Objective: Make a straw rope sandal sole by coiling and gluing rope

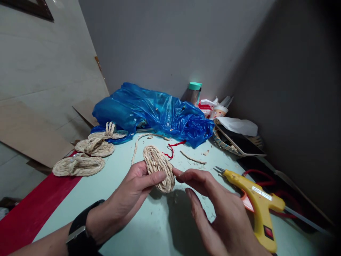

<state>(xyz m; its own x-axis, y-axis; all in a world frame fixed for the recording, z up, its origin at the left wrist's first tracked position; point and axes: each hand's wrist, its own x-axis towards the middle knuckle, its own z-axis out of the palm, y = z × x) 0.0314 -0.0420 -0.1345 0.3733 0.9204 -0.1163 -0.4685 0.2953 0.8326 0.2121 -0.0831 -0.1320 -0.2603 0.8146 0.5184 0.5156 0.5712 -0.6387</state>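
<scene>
Hands (129,193) at braided sole's (158,165) edges

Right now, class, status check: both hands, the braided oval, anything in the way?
Left hand gripping braided oval. Right hand open, at its edge. Nothing blocking; glue gun beside right hand, red cord beyond oval.

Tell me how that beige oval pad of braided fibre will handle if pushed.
The beige oval pad of braided fibre probably bends only slightly, looking fairly flat in the left hand. Its plaited make suggests lightness; its ridges should resist slipping.
</scene>
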